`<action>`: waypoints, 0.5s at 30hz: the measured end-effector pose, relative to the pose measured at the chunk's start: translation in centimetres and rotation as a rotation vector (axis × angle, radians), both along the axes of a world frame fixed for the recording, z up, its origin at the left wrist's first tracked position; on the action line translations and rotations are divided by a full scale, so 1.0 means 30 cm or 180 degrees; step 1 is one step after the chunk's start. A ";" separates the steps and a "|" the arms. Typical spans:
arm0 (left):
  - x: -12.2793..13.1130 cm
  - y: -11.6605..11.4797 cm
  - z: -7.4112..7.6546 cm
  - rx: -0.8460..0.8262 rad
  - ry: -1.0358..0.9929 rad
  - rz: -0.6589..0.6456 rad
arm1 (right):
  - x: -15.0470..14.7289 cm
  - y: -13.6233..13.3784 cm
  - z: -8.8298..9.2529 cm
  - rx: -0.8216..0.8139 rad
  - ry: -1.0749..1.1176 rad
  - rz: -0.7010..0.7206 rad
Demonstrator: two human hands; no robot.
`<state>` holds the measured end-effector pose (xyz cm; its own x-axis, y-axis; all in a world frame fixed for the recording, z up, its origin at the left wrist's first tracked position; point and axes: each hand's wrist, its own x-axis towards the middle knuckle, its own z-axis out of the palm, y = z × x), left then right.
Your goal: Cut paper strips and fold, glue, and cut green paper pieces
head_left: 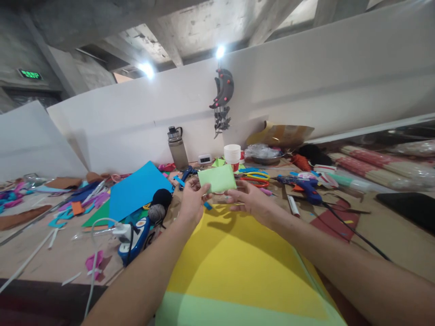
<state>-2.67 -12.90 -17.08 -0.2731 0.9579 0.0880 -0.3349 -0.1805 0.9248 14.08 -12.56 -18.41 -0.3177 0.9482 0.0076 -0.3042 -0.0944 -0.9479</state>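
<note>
A small light green piece of paper (217, 178), apparently folded, is held up above the table. My left hand (192, 198) pinches its left edge, thumb in front. At its right edge, the fingers of my right hand (252, 198) are curled close around the lower corner; their exact contact is partly hidden. Beneath both hands lies a large yellow sheet (238, 262), with a pale green sheet (217, 312) showing along its near edge. My hands cast shadows on the yellow sheet.
Behind are a bottle (177, 148), paper cups (232, 156) and scissors (256, 179). A blue glue gun (311, 192) with its cord lies right. Left are a blue sheet (136, 190), yarn balls (162, 199) and a power strip (138, 237). A moon ornament (224, 88) hangs ahead.
</note>
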 end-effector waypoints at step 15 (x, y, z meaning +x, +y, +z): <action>0.038 -0.050 -0.018 -0.0219 0.1128 -0.1104 | 0.000 -0.016 0.008 0.0545 -0.0609 -0.0316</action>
